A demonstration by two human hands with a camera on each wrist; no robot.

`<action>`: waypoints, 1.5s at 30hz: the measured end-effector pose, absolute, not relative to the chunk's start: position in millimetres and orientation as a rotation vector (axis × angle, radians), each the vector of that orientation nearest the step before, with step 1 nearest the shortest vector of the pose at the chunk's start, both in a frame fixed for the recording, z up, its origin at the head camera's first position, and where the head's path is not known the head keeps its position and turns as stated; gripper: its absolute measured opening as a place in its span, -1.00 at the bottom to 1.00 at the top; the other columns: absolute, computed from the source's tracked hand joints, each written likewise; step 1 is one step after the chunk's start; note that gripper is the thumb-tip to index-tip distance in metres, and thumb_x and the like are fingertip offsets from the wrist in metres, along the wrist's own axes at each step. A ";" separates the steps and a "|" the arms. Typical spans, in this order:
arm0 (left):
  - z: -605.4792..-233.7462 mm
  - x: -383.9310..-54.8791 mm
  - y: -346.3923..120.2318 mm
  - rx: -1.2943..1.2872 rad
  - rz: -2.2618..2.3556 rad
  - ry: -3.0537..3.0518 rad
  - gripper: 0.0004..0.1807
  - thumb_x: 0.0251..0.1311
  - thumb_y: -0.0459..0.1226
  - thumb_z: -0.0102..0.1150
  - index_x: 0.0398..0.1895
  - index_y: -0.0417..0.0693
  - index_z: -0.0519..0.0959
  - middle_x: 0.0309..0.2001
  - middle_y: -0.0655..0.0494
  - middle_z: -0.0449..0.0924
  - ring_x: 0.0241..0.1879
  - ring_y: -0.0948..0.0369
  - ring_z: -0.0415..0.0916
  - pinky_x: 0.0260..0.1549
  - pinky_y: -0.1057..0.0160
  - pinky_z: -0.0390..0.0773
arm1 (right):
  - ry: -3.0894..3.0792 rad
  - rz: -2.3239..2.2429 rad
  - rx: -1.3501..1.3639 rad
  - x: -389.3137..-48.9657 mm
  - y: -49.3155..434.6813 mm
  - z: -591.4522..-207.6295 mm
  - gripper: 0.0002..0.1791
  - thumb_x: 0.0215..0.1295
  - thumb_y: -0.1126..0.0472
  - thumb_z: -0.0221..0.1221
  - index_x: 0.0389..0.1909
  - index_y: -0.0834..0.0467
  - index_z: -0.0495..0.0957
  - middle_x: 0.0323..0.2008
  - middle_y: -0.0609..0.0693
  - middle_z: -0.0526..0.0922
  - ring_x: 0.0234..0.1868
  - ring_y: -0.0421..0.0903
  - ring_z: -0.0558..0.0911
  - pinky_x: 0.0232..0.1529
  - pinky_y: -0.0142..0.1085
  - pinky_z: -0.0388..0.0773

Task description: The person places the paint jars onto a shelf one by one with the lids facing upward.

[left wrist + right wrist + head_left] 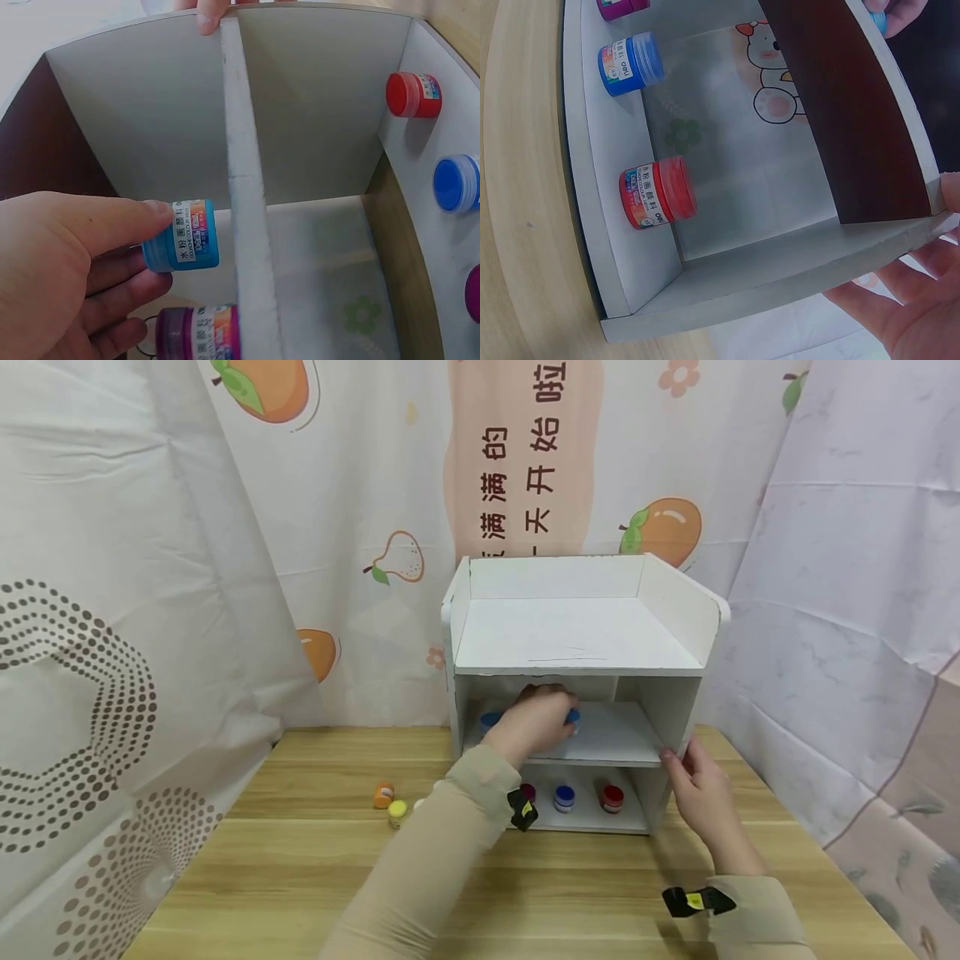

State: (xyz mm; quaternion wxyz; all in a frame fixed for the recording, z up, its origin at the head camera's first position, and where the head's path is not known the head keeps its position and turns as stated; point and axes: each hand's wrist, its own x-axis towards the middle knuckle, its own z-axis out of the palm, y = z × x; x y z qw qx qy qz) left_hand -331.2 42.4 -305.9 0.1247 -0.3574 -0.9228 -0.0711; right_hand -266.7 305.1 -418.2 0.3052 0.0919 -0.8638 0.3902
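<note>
A white two-tier shelf unit stands on the wooden table. Inside its upper compartment, my left hand pinches a light-blue paint jar between thumb and fingers, over the middle shelf. Beside that jar in the left wrist view is a purple paint jar. Another blue-lidded jar is on the middle shelf, left of my forearm. My right hand grips the unit's right side, thumb at the middle shelf's front corner and fingers around the outside.
On the lower shelf stand a magenta jar, a blue jar and a red jar. An orange jar and a yellow-lidded jar are on the table, left of the unit. A printed curtain hangs behind.
</note>
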 end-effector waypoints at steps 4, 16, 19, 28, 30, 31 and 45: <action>-309.7 -332.6 47.9 -1.012 -0.177 -2.700 -0.85 0.35 -0.09 0.31 -0.15 0.09 0.65 -0.32 0.31 0.48 -0.36 0.33 0.41 -0.19 0.28 0.44 | -2.294 1.029 0.245 -267.6 306.2 -419.4 -0.54 0.59 0.14 0.02 0.33 0.33 0.37 0.14 0.39 0.57 0.12 0.33 0.58 -0.13 -0.75 0.28; -314.8 -334.0 55.3 -0.957 -0.102 -2.684 -0.85 0.34 -0.03 0.31 -0.29 0.19 0.59 -0.35 0.36 0.49 -0.32 0.35 0.40 0.02 0.19 0.42 | -2.302 1.018 0.234 -266.1 305.9 -418.7 -0.55 0.59 0.13 0.03 0.33 0.32 0.38 0.12 0.39 0.58 0.10 0.32 0.59 -0.15 -0.75 0.28; -314.9 -334.0 55.3 -0.949 -0.092 -2.670 -0.84 0.34 -0.02 0.31 -0.32 0.20 0.57 -0.37 0.37 0.48 -0.34 0.34 0.39 0.01 0.18 0.40 | -2.298 1.036 0.238 -265.5 305.1 -417.4 -0.54 0.59 0.14 0.03 0.34 0.32 0.37 0.13 0.39 0.57 0.11 0.33 0.59 -0.16 -0.75 0.28; -314.4 -333.5 54.6 -0.955 -0.060 -2.650 -0.80 0.34 -0.01 0.31 -0.39 0.21 0.55 -0.43 0.36 0.46 -0.39 0.30 0.38 -0.06 0.17 0.37 | -2.298 1.047 0.227 -263.9 303.9 -415.5 -0.55 0.58 0.15 0.04 0.34 0.30 0.38 0.12 0.38 0.58 0.10 0.31 0.59 -0.16 -0.75 0.29; -314.1 -332.8 54.0 -0.957 -0.059 -2.642 -0.85 0.34 -0.01 0.30 -0.31 0.21 0.60 -0.37 0.35 0.49 -0.35 0.31 0.39 -0.04 0.16 0.38 | -2.298 1.045 0.223 -264.0 303.8 -415.6 -0.55 0.58 0.15 0.04 0.34 0.30 0.38 0.12 0.38 0.58 0.10 0.30 0.59 -0.16 -0.75 0.29; -313.9 -332.1 53.4 -0.956 -0.063 -2.637 -0.87 0.33 -0.01 0.30 -0.25 0.21 0.63 -0.33 0.35 0.50 -0.32 0.31 0.40 -0.03 0.15 0.38 | -2.297 1.044 0.222 -264.0 303.8 -415.8 -0.55 0.58 0.15 0.05 0.34 0.29 0.38 0.12 0.38 0.58 0.10 0.31 0.60 -0.16 -0.75 0.29; -311.1 -313.9 26.3 -0.988 -0.229 -2.565 -0.57 0.36 0.07 0.26 0.18 0.14 0.64 0.08 0.28 0.61 0.01 0.30 0.56 0.18 0.06 0.43 | -2.291 1.043 0.231 -264.6 304.2 -417.1 -0.54 0.59 0.13 0.02 0.35 0.31 0.37 0.13 0.39 0.57 0.10 0.33 0.59 -0.15 -0.74 0.29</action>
